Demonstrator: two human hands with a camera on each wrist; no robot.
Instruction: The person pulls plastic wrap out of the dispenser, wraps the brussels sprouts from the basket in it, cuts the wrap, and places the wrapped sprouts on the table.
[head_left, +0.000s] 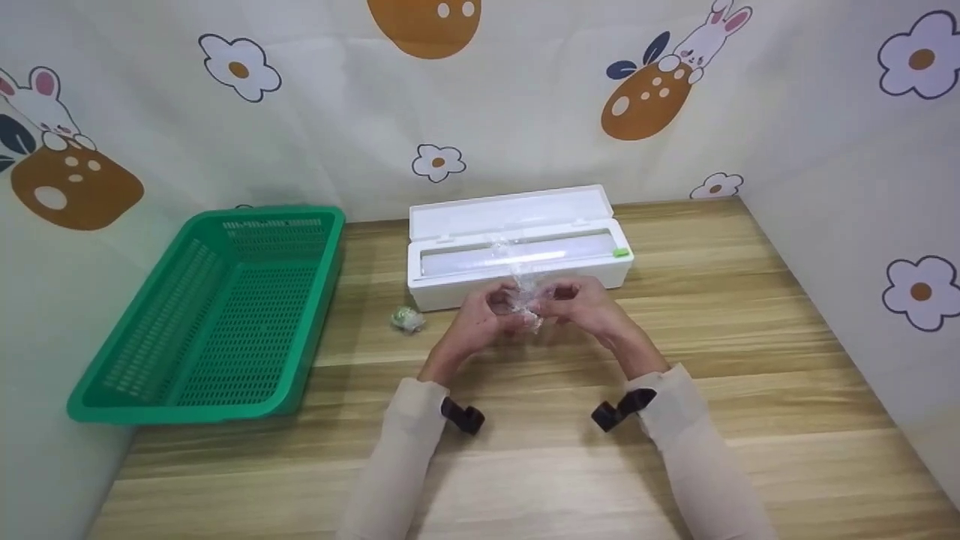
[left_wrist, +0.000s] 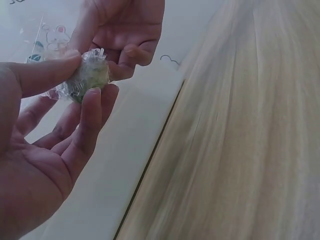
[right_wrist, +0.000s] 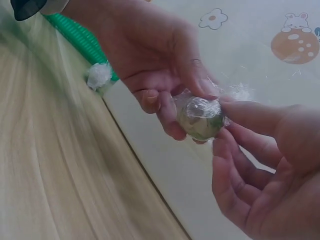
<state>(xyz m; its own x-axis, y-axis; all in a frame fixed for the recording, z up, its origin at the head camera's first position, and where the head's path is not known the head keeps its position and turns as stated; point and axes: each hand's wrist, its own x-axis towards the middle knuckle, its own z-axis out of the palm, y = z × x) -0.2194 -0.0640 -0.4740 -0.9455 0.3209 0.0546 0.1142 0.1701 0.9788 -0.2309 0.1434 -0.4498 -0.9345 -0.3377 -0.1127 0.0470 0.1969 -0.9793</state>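
Both hands hold a small round green object (left_wrist: 95,75) wrapped in clear plastic film, just in front of a white cling wrap dispenser (head_left: 525,277). My left hand (head_left: 480,319) pinches it between thumb and fingertips. From the other side my right hand (head_left: 592,307) pinches the object and its bunched film (right_wrist: 240,93). A loose, crinkled part of the film rises toward the dispenser; whether it joins the roll I cannot tell. A second film-wrapped green piece (head_left: 407,319) lies on the table, left of the hands by the dispenser's corner.
A green perforated plastic basket (head_left: 315,360) stands at the left of the wooden table (head_left: 525,465). The dispenser's lid (head_left: 510,214) is raised at the back, with a green slider (head_left: 620,253) at its right end. Patterned cloth (head_left: 525,112) hangs behind.
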